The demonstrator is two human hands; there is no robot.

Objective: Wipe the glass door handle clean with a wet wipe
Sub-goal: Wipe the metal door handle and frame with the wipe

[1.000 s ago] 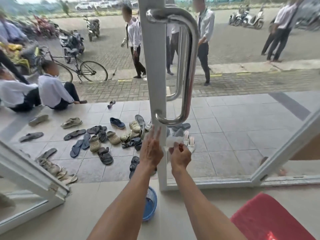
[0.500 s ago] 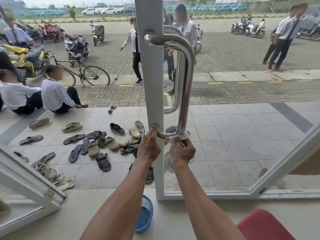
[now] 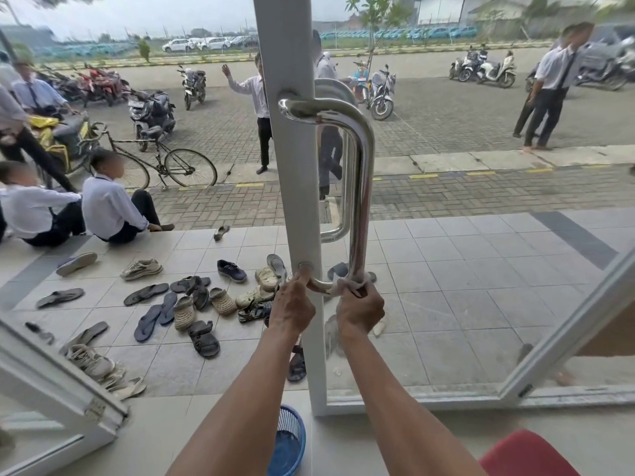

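Note:
A polished steel D-shaped handle is fixed to the white frame of a glass door. A white wet wipe is wrapped around the handle's lower bend. My right hand grips the wipe against the bar there. Just left of it, my left hand holds the handle's lower end where it meets the frame, fingers curled near the round mount. A matching handle shows through the glass on the far side.
A blue plastic basket sits on the floor by the door's foot, and something red lies at the lower right. Several sandals and shoes are scattered on the tiles outside. People sit and walk beyond; another door frame angles in at left.
Both hands rose from below the handle up to its lower bend. The wipe, first held between my hands, is now wrapped round the bar. The view has tilted upward.

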